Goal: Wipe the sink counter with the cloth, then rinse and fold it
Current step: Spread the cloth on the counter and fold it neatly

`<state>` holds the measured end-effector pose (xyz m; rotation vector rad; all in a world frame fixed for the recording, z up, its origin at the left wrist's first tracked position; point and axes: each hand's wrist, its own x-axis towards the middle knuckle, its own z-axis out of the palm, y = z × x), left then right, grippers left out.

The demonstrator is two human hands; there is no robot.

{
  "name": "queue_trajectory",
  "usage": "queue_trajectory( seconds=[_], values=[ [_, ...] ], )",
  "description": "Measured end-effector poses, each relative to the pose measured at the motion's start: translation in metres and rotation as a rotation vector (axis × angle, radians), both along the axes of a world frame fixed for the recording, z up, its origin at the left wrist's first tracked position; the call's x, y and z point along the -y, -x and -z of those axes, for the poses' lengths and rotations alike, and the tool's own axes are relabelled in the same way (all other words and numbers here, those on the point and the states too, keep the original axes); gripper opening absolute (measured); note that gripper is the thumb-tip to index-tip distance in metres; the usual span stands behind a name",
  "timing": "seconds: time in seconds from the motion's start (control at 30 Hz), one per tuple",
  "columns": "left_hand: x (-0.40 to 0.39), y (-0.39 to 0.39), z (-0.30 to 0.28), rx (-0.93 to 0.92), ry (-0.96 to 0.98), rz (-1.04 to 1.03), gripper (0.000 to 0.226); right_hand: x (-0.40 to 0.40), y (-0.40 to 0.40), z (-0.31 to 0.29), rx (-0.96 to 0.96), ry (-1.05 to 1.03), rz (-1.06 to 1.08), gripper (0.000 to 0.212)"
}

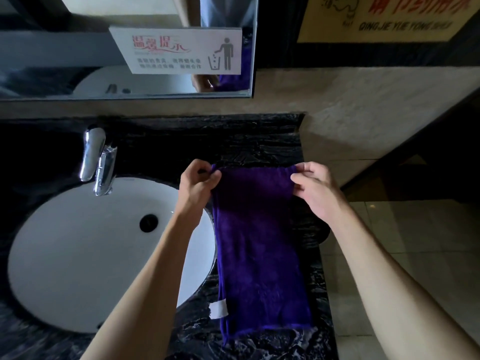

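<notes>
The purple cloth [259, 245] lies as a long strip on the dark tabletop [285, 344] right of the sink [78, 255], its long axis running near to far. Both hands pinch its far corners: left hand [197, 185] at the far-left, right hand [314, 188] at the far-right. Folding likely means drawing that far edge toward the near end.

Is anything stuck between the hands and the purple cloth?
No. The left hand and right hand each pinch a far corner of the purple cloth, which lies flat on the counter beside the sink.
</notes>
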<state>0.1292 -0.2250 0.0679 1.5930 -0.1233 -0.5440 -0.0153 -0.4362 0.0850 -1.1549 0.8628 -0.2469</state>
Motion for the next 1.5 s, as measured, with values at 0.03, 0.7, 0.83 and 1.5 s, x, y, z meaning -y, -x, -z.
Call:
queue_trajectory(
  seconds=[0.03, 0.7, 0.83, 1.5],
  values=[
    [-0.003, 0.002, -0.012, 0.015, 0.058, 0.029, 0.02, -0.001, 0.005, -0.014, 0.045, 0.026, -0.03, 0.022],
    [-0.04, 0.022, -0.195, 0.292, 0.43, 0.199, 0.019, -0.012, 0.064, -0.196, 0.209, 0.768, -0.471, 0.038],
    [-0.037, 0.023, -0.209, 0.295, 0.468, 0.213, 0.022, -0.01, 0.063, -0.214, 0.072, 0.921, -0.563, 0.04],
    [-0.047, 0.035, -0.25, 0.249, 0.563, 0.178, 0.016, -0.018, 0.083, -0.259, 0.046, 1.251, -0.449, 0.004]
  ],
)
